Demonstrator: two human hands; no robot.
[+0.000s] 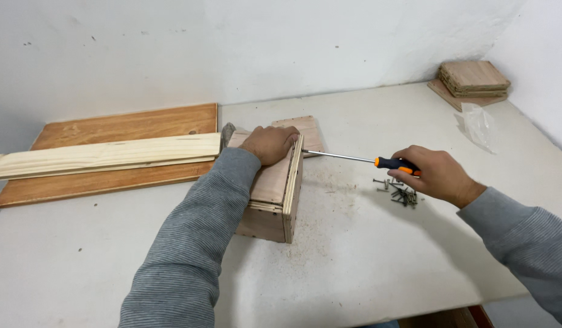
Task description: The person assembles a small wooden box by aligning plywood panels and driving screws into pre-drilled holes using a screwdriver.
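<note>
Left hand: I am pressing it flat on top of the plywood box, fingers curled over the far edge, holding nothing else.
Right hand: I am gripping the screwdriver by its orange-and-black handle, fist closed round it.
Box position: it is sitting mid-surface, beside the long boards, with the screwdriver tip meeting its upper side panel.
Box handling: I judge it stiff, light and prone to sliding on the dusty top; bracing from above suits it.
Screwdriver handling: rigid steel shaft; the handle is the place to hold.
Counts: one box, one screwdriver, one heap of screws, too tangled to count.
Boards: one pale plank lying on one darker board; one stack of plywood squares far right.
</note>
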